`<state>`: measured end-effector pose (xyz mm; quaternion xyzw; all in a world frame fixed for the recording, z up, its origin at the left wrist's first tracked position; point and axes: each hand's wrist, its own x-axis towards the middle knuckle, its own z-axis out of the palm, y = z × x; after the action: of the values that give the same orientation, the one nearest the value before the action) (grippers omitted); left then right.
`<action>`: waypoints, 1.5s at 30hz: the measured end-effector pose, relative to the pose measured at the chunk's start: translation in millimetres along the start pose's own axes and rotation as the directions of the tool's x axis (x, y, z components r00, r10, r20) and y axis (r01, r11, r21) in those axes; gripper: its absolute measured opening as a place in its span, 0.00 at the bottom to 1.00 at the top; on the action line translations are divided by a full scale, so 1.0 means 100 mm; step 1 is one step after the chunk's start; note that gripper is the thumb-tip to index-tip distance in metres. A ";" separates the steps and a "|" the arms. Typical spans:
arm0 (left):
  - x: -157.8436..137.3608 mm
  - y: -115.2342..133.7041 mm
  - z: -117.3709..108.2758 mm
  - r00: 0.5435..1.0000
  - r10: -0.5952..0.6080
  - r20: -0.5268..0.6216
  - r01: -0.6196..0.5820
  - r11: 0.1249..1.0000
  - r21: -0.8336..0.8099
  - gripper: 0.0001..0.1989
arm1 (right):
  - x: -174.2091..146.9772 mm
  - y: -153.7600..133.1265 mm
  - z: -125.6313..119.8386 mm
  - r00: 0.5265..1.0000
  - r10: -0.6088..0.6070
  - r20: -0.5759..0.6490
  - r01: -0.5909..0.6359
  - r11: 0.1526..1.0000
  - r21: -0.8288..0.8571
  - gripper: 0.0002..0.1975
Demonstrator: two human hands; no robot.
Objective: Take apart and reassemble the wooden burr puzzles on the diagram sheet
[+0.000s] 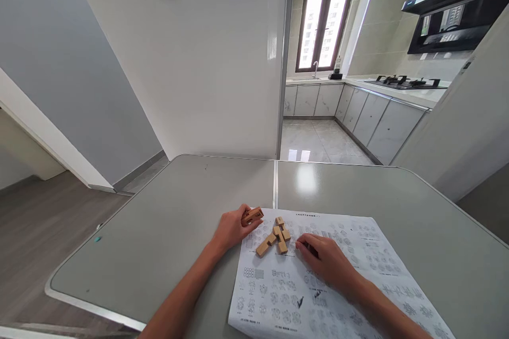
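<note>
Our left hand [231, 229] grips a wooden piece [253, 216]; our right hand [326, 256] curls, and we cannot tell whether it holds anything. Between our hands, a cluster of wooden blocks [280, 241] lies on the printed sheet [286, 291] on our bench [214, 185].

We cannot read the printed sheet [330, 302], its lines and figures being too small, and part of its near edge is cut off by the picture's bottom. Over the sheet, the right hand [324, 254] curls inward — we cannot tell whether it hides anything. At the sheet's far left corner, the left hand [233, 228] covers part of a wooden piece [253, 215]. Well left of the sheet, a teal speck [97, 239] is too small to identify.
</note>
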<state>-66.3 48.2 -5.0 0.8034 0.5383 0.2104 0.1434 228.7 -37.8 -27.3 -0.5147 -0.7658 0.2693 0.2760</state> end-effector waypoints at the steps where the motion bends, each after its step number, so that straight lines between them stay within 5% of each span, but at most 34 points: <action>1: 0.00 0.00 0.00 1.000 -0.001 0.001 0.001 1.000 -0.002 0.22 | 0.00 0.00 0.00 1.000 -0.001 0.000 0.001 1.000 0.001 0.16; 45: 0.00 0.06 -0.05 0.999 0.041 -0.019 -0.040 0.999 0.007 0.21 | 0.00 -0.01 -0.01 1.000 0.000 0.007 0.000 1.000 0.002 0.16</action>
<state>-64.1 45.5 2.1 0.8125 0.5239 0.2193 0.1314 228.3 -37.8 -25.7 -0.5135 -0.7664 0.2719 0.2741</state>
